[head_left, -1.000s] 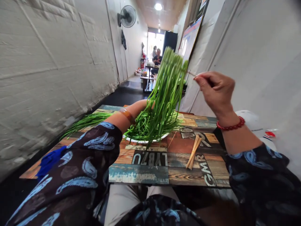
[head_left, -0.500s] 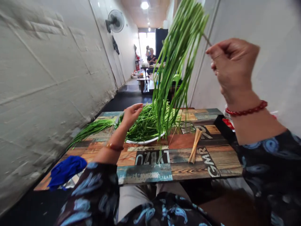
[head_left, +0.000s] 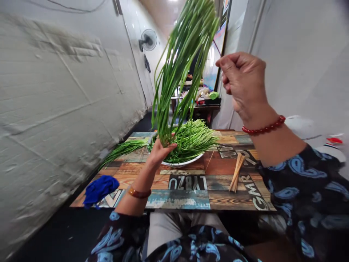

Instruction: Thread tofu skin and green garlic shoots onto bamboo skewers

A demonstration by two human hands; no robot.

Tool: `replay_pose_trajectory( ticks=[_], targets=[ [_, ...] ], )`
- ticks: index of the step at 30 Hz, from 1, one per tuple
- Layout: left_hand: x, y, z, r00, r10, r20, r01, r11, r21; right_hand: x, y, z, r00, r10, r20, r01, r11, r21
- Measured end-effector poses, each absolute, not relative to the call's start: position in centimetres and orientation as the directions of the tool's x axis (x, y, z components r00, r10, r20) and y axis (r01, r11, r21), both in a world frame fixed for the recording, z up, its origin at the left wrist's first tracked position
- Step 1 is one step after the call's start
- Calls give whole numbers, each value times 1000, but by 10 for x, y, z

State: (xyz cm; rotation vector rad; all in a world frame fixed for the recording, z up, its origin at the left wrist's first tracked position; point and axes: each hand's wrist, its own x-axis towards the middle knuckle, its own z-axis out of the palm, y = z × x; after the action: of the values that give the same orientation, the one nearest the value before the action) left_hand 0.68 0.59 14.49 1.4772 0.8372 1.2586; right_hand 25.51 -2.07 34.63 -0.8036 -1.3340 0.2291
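My right hand [head_left: 245, 82], raised at the right, pinches one end of a thin skewer [head_left: 217, 48]. From that skewer hangs a long bunch of green chives [head_left: 185, 54], its top cut off by the frame edge. Around the lower tips of the bunch, my left hand [head_left: 160, 150] is closed, just above the bowl's left part. A white bowl [head_left: 188, 162] on the table holds a heap of loose chives [head_left: 197, 140]. Left of it lies another bunch of chives [head_left: 124, 149], with a skewer end showing near the bowl.
A bundle of wooden skewers [head_left: 236, 173] lies on the patterned table [head_left: 180, 200], right of the bowl. One single skewer [head_left: 209, 162] rests beside the bowl. A crumpled blue cloth [head_left: 100, 187] is at the front left. Walls stand on both sides; another table is behind.
My left hand has gone from open beside the bowl to closed around the hanging chives' lower tips. The view has turned, and the skewered bunch now sits further left in it.
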Motion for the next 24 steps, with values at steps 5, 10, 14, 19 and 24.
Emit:
replay_pose_trajectory(
  ticks=[5,10,14,19,24],
  targets=[
    [-30,-6,150,134,945,300,-242,-262,934,227,-21,336,178,738,651,57,653,-756],
    [-61,-30,138,300,948,103,-393,24,919,189,-33,311,32,870,492,-139,491,-860],
    [-90,-43,119,167,983,-75,-430,141,892,175,-40,261,-18,943,333,-314,311,-897],
    [-108,-23,98,33,981,-193,-363,192,912,188,-47,156,93,995,42,-535,85,-841],
    [-95,-3,77,31,987,-155,-207,158,965,203,-64,74,214,940,-265,-652,-65,-756]
  ],
)
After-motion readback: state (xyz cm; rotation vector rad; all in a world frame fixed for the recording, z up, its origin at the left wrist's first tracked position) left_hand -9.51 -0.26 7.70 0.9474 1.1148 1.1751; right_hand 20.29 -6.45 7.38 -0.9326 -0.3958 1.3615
